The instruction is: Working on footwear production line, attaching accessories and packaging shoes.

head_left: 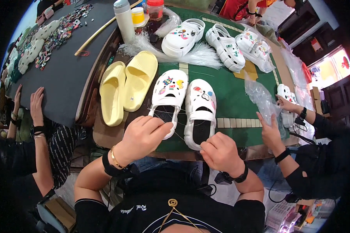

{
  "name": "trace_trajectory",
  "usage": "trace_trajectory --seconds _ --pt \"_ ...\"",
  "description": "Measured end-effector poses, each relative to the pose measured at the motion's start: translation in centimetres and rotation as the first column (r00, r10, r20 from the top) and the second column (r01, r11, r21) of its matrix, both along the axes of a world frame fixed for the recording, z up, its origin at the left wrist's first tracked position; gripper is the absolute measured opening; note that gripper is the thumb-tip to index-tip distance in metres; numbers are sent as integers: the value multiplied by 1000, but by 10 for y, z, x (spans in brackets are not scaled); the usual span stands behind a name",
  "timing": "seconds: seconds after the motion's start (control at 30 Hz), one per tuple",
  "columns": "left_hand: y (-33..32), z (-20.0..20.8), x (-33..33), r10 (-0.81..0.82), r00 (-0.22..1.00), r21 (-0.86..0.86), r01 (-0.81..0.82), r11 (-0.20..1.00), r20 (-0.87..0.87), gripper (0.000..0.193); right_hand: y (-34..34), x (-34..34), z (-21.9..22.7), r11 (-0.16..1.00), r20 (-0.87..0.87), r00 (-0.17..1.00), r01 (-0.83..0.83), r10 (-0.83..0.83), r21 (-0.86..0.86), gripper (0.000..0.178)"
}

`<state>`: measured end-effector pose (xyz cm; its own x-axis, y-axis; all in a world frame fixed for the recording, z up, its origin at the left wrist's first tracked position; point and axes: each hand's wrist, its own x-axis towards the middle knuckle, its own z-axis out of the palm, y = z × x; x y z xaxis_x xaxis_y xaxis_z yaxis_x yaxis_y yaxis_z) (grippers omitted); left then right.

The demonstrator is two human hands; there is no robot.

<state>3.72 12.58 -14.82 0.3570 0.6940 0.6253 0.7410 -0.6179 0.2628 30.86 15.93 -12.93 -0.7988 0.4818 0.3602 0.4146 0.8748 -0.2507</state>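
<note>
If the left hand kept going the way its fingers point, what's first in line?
Most likely the heel strap of the left white clog: the left hand points right and slightly up, its fingers already at that strap. Actual contact is unclear.

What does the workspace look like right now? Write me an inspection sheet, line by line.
Surface: green mat on a wooden table.
Job's things: pair of white clogs with coloured charms, heels toward the person.
Clutter: yellow slides, more white clogs, bottle, jars, clear plastic bags, loose charms on the dark table.
Hands: left hand at the left clog's heel strap; right hand closed near the right clog's heel; a thin thread seems to run between them.
Cables: wrist-device cord.
Surroundings: other people's hands on both sides.
</note>
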Motion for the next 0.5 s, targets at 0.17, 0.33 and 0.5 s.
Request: trace_trajectory --seconds 0.17,0.33,0.5 --pt "-7 -7 6 -3 1000 -75 4 997 9 26 -10 7 -19 999 -18 1000 8 -8 -36 17" --pt "-7 -17 2 -27 999 -76 25 997 -35 28 -19 7 -27 998 -40 999 -11 9 -64 18" --pt "-12 -9 -13 54 995 15 -53 998 -86 29 -24 11 -27 998 -48 999 2 -5 -64 18"
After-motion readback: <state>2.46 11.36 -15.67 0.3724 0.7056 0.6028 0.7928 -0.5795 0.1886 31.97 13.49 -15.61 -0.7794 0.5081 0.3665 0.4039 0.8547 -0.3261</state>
